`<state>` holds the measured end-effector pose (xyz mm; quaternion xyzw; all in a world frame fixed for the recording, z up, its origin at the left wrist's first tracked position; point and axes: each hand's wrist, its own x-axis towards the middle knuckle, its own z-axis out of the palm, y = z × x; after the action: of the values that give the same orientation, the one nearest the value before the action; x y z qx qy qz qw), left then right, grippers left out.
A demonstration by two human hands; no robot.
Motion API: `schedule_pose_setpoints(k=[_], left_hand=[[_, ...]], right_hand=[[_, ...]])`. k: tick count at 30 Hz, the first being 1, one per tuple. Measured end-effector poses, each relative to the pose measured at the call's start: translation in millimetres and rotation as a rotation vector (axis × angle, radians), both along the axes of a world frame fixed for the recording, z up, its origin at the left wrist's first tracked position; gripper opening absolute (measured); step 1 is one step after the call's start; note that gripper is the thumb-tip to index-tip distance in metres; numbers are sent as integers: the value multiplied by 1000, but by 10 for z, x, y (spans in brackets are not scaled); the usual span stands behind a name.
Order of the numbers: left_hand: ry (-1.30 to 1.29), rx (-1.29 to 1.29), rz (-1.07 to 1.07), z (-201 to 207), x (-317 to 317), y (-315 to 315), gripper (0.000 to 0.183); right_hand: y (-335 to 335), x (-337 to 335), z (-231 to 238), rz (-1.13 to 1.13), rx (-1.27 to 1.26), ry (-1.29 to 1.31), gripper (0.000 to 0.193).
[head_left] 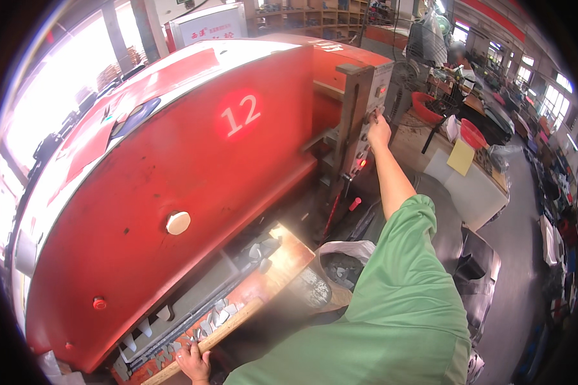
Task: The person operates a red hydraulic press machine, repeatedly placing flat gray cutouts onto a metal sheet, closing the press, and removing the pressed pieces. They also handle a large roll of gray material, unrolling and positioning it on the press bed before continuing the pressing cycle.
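My right arm reaches up to a grey control panel (362, 138) at the side of a large red machine (192, 147). There my right hand (379, 132) is closed, its fingers on a small knob (373, 117). Down at the lower left, my left hand (193, 364) has its fingers curled over the wooden rail (234, 323) along the front of the machine's bed. Grey offcut pieces (219, 316) lie scattered behind that rail. Red lights glow on the panel, one of them a lit button (362, 163) below my right hand.
A white sack (348, 251) holding grey scraps stands by the bed's right end. To the right is a bench (472, 186) with red basins (427, 108) and a yellow sheet (460, 158). A red button (99, 303) and a round cream knob (178, 222) protrude from the machine's front.
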<state>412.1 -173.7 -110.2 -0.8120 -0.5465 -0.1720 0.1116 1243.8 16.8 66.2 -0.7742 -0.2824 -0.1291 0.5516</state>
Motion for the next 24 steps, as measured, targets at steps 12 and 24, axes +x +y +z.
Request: schedule_pose_setpoints(k=[12, 24], left_hand=[[-2, -30, -33, 261, -468, -134, 53], [-83, -6, 60, 440, -373, 100, 44]], right_hand=[[-599, -2508, 46, 248, 406, -109, 27], [-472, -5195, 460, 1287, -4, -24, 21]])
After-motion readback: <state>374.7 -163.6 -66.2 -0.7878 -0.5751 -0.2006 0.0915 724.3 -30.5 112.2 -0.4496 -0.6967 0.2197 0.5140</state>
